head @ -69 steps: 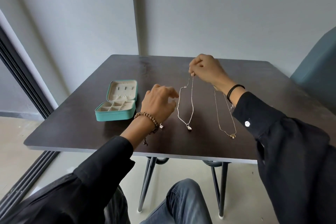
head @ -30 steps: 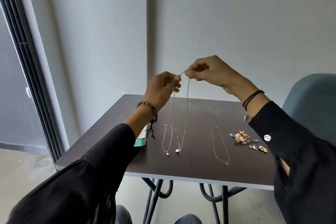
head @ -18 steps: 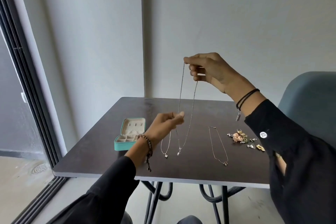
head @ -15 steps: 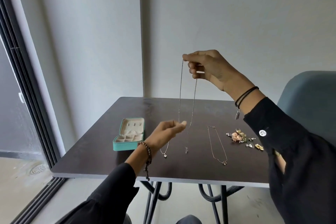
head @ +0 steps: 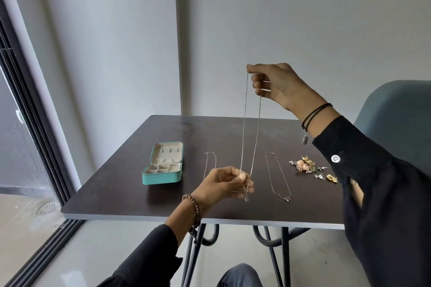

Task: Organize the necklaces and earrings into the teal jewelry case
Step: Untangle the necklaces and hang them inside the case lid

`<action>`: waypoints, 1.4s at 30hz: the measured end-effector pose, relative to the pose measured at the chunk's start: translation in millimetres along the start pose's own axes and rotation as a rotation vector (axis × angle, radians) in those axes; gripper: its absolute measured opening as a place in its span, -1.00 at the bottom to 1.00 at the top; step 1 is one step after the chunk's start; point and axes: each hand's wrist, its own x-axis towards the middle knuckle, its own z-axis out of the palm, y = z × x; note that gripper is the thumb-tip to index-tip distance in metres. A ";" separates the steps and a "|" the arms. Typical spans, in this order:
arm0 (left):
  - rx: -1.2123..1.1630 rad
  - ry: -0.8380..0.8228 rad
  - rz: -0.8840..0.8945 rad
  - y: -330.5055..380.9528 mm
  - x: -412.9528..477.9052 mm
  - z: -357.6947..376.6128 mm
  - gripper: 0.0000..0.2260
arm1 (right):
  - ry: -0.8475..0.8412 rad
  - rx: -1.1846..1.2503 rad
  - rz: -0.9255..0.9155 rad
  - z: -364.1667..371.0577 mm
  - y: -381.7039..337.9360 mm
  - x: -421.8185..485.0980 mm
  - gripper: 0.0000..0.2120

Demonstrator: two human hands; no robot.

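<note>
Grey walls are backing a dark table (head: 112, 196) where a person is sorting jewellery. Raised high, the right hand (head: 277, 84) is pinching the top of a thin necklace (head: 243, 128) between thumb and fingertips, while the left hand (head: 221, 185), low over the tabletop, is pinching the doubled chain just above its pendant (head: 246, 198). An open teal case (head: 163, 176) is lying well to the left; a second necklace (head: 206, 163), a third necklace (head: 277, 177) and a heap of earrings (head: 307, 165) are waiting on the wood. The chain is apparently being straightened for stowing: keeping both strands taut and parallel, then lowering them slowly into one compartment, should be guarding against knots
</note>
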 end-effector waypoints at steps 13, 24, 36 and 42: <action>0.006 0.004 -0.039 -14.9 0.2 -5.4 -0.89 | 0.054 0.114 0.088 -6.0 21.3 10.4 -0.88; 0.055 0.032 -0.025 -16.5 2.1 -10.0 -0.90 | 0.084 0.253 0.110 -16.1 27.4 18.6 -0.85; 0.218 0.061 -0.058 -10.9 5.6 -20.5 -0.86 | 0.176 -0.115 -0.026 -12.4 24.9 16.6 -0.82; 0.325 0.136 -0.066 -7.4 10.6 -20.5 -0.80 | 0.130 -0.149 -0.092 -12.0 27.4 23.0 -0.81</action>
